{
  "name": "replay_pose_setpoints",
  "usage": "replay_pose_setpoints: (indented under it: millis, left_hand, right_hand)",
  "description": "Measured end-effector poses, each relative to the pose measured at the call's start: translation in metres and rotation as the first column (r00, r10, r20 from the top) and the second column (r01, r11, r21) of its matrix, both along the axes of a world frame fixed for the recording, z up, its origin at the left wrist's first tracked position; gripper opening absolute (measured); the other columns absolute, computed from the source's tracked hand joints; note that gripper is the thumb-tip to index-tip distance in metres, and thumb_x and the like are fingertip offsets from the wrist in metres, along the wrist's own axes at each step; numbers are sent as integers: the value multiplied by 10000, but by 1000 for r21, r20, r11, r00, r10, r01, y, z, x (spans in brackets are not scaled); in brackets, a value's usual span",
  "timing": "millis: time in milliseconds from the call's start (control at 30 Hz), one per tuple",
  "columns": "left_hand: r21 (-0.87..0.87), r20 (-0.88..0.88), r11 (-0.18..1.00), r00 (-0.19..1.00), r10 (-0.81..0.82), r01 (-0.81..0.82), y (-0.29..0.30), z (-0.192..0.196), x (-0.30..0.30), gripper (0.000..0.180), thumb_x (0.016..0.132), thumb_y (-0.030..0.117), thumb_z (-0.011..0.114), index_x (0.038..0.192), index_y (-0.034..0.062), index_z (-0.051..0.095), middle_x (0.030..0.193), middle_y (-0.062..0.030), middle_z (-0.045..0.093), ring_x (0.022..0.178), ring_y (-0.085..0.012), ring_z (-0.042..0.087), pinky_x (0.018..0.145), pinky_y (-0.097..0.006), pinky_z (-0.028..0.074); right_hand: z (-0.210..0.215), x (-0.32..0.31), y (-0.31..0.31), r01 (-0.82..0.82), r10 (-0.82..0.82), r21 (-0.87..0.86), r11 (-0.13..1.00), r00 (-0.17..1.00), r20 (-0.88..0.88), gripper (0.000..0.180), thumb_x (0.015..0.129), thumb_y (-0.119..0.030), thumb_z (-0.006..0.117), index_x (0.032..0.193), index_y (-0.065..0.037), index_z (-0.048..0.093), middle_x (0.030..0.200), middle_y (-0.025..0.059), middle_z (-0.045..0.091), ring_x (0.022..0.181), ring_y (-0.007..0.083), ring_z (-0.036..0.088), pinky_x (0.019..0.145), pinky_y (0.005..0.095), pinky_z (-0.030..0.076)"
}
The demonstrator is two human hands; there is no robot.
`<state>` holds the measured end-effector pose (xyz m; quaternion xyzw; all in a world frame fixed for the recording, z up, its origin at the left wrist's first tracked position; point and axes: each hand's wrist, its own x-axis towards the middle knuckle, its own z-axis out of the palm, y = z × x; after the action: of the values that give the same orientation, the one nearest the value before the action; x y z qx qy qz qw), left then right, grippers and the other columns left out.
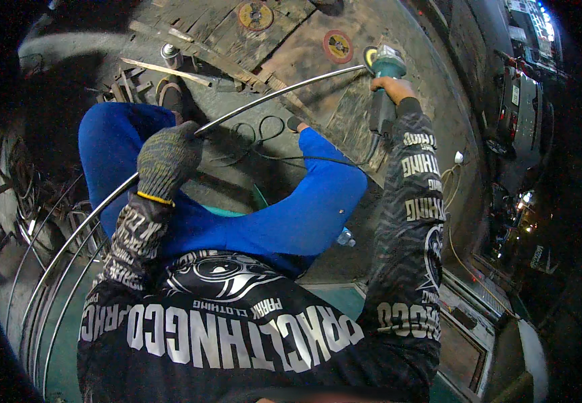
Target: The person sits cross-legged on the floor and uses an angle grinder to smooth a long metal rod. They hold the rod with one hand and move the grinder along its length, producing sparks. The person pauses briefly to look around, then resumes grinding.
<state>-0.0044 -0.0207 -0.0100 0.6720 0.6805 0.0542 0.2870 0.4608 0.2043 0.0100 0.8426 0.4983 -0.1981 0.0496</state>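
Observation:
My left hand [167, 161], in a grey knitted glove, grips a long curved shiny metal rod [271, 94] near its middle. The rod arcs from the lower left up to the right. My right hand [391, 87], bare, holds a teal angle grinder [383, 84] whose disc end [371, 59] sits at the rod's far tip. The grinder's black cable [284, 151] loops over the concrete between my knees. I sit with blue trousers and a black printed long-sleeved shirt.
Two round grinding discs [337, 46] [255, 15] lie on worn boards ahead. A spray can [170, 55] and wooden slats [170, 70] lie at the upper left. Several more curved rods [56, 295] are stacked at the lower left. A parked car [522, 111] stands right.

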Motion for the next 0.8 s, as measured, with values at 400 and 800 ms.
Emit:
replay_pose_setpoints:
  millis: [400, 800]
  left_hand:
    - [107, 87, 994, 996, -20, 11, -4, -13, -2, 291, 890, 333, 582, 942, 97, 744, 894, -187, 715, 860, -371, 700, 765, -497, 559]
    - [22, 61, 999, 997, -49, 47, 2, -19, -4, 307, 897, 342, 584, 960, 82, 733, 956, -212, 716, 919, -398, 698, 826, -506, 555]
  right_hand:
    - [11, -111, -95, -35, 21, -53, 998, 967, -253, 644, 516, -333, 878, 944, 115, 703, 1034, 216, 726, 944, 293, 708, 801, 363, 549]
    - [32, -214, -182, -210, 222, 76, 975, 953, -206, 773, 509, -337, 887, 1089, 120, 660, 1136, 289, 684, 1076, 381, 675, 932, 407, 542]
